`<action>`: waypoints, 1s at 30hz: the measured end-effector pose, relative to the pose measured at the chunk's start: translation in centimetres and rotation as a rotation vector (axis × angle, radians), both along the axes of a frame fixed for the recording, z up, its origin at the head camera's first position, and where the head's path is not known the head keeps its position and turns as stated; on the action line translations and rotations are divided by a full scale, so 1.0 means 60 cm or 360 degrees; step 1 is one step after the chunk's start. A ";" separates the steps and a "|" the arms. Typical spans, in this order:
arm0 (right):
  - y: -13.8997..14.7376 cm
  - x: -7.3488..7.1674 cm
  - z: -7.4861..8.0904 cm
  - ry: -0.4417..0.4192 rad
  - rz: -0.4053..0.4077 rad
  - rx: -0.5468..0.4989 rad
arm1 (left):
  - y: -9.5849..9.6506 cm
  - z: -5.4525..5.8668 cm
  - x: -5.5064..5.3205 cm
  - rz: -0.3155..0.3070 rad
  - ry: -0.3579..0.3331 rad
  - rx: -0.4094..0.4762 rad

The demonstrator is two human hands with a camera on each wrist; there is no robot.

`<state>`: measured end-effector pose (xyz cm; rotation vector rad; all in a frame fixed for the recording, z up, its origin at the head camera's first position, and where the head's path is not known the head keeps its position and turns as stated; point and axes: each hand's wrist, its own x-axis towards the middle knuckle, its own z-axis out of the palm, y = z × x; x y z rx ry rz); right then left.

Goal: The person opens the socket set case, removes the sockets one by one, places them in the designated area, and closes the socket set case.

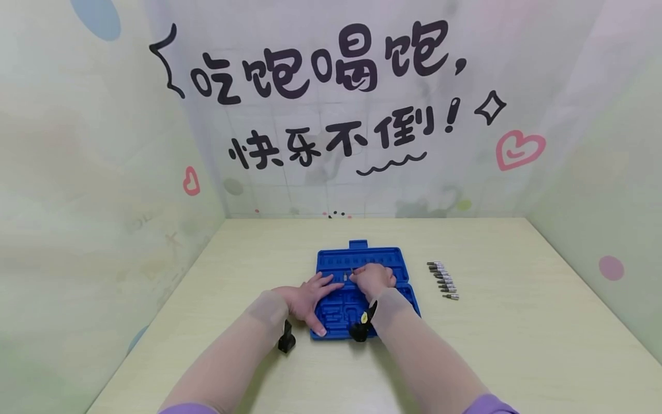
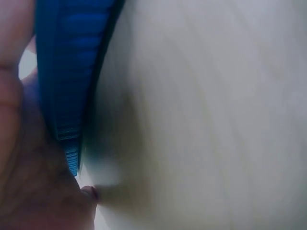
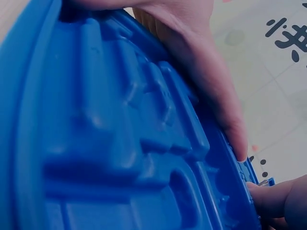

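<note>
A blue plastic tool case (image 1: 336,330) lies unfolded on the table, its moulded hollows facing up. My left hand (image 1: 305,299) is spread over the case's left side, thumb at the near edge and fingers by the fold; the left wrist view has it against the case's side wall (image 2: 72,72). Over the middle of the case, my right hand (image 1: 372,279) pinches a small bit socket (image 1: 353,271) between thumb and fingertips. Just left of those fingertips, another bit socket (image 1: 345,276) stands in the case. The right wrist view shows the right thumb (image 3: 271,196) close to the case's row of slots.
Right of the case, several silver and dark bit sockets (image 1: 442,278) lie in a slanting row on the pale wooden table (image 1: 496,345). A printed cloth (image 1: 320,190) with black lettering hangs behind the table. Black wrist cameras (image 1: 286,339) hang under both wrists.
</note>
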<state>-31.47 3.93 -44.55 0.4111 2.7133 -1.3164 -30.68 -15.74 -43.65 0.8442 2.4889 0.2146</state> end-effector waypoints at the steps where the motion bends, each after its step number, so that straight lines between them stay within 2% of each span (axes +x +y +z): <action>1: 0.001 0.001 0.000 0.0003 0.0000 -0.0022 | 0.000 -0.001 -0.001 -0.0001 0.0002 0.0000; 9: 0.007 0.004 -0.001 0.0027 0.0013 -0.0076 | 0.001 -0.002 -0.003 0.0019 -0.0008 -0.0007; 22: 0.007 0.002 -0.004 0.0064 0.0113 0.0148 | 0.000 -0.003 -0.004 -0.0005 -0.0019 -0.0010; 27: 0.007 0.001 -0.003 0.0058 0.0137 0.0173 | 0.001 0.000 -0.002 -0.0012 -0.0022 -0.0019; 30: 0.008 0.000 -0.004 0.0073 0.0142 0.0124 | 0.002 0.001 -0.002 -0.0009 -0.0021 -0.0019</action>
